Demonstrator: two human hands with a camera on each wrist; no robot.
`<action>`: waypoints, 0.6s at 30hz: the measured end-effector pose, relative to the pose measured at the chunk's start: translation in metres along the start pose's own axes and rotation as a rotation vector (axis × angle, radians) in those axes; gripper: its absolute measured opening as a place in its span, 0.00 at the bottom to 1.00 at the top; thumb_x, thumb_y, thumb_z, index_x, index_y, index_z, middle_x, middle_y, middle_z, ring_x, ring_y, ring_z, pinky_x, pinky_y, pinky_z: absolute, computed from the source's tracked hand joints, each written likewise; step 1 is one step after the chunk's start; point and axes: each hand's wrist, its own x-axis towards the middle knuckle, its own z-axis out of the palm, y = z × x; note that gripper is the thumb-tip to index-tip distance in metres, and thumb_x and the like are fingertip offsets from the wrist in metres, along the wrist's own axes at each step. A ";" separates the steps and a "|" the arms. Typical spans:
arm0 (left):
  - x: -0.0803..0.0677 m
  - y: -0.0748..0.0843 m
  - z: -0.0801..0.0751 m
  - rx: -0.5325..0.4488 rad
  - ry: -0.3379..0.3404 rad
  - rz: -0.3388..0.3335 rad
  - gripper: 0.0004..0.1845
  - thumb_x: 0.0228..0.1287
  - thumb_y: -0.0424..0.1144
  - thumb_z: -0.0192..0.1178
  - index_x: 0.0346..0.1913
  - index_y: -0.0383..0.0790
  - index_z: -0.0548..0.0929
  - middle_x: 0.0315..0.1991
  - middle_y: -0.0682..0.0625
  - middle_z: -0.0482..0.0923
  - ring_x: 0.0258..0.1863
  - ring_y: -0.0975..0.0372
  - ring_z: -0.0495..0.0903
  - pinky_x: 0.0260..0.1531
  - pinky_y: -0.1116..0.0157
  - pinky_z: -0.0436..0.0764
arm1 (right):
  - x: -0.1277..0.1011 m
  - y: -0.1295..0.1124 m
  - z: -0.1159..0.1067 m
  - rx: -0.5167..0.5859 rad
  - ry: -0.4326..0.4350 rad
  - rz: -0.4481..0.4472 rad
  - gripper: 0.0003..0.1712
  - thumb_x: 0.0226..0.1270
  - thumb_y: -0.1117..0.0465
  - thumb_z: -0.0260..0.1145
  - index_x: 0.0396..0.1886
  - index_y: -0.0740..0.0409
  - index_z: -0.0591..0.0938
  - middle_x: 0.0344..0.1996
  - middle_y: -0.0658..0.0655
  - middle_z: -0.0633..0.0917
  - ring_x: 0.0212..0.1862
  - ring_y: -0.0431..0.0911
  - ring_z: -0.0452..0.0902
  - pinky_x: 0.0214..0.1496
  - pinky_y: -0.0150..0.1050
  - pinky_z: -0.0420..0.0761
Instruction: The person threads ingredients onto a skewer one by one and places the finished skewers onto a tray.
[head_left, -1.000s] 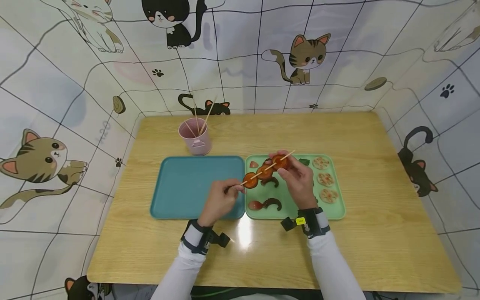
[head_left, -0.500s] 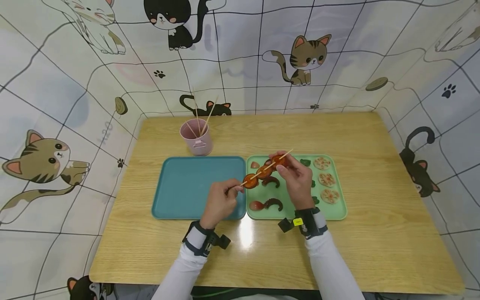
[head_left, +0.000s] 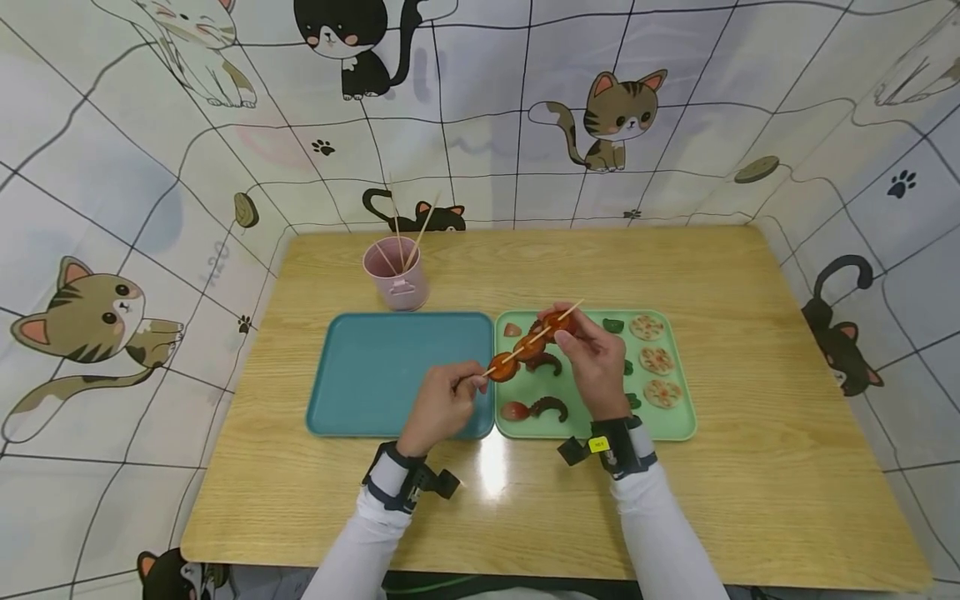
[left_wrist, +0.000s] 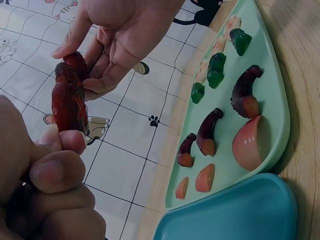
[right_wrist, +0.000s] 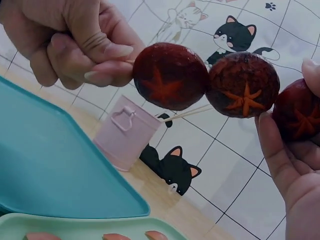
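Observation:
Three dark star-cut shiitake mushroom caps (right_wrist: pixel 243 84) sit side by side on one wooden skewer (head_left: pixel 576 306), held slanting above the trays. My left hand (head_left: pixel 442 400) pinches the skewer's near end between thumb and index finger, other fingers curled. At the far end, my right hand (head_left: pixel 597 371) grips the last mushroom (right_wrist: pixel 298 112) with thumb and fingers. Beneath lies the green tray (head_left: pixel 678 429), bearing dark curved tentacle pieces (left_wrist: pixel 245 92), reddish wedge-like pieces (left_wrist: pixel 248 147), green pieces (left_wrist: pixel 216 70) and lotus root slices (head_left: pixel 647 327). My hands hide part of it.
A blue tray (head_left: pixel 375 375) adjoins the green one on its left. Behind it stands a pink bucket (head_left: pixel 397 292) with several thin sticks (head_left: pixel 422 229) leaning in it. The wooden table (head_left: pixel 765 375) reaches the cat-print cloth (head_left: pixel 480 142) at the back.
My right hand has shifted slightly left with the skewer, uncovering more green pieces on the tray. Both hands keep their hold. The head view has moved a little.

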 end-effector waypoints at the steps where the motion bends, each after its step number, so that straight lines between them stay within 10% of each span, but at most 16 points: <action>1: 0.000 0.000 0.000 -0.003 -0.003 -0.011 0.17 0.76 0.29 0.53 0.27 0.45 0.83 0.17 0.56 0.68 0.15 0.71 0.57 0.21 0.72 0.60 | 0.000 0.000 0.000 -0.013 0.012 0.004 0.20 0.74 0.72 0.60 0.62 0.79 0.76 0.51 0.74 0.85 0.53 0.53 0.86 0.53 0.37 0.86; 18: 0.008 -0.013 -0.011 -0.015 0.026 -0.074 0.14 0.78 0.37 0.56 0.32 0.39 0.86 0.16 0.57 0.64 0.16 0.68 0.61 0.22 0.71 0.62 | 0.008 -0.005 -0.003 -0.025 -0.106 0.313 0.30 0.78 0.62 0.62 0.77 0.56 0.69 0.70 0.63 0.77 0.61 0.44 0.83 0.62 0.40 0.82</action>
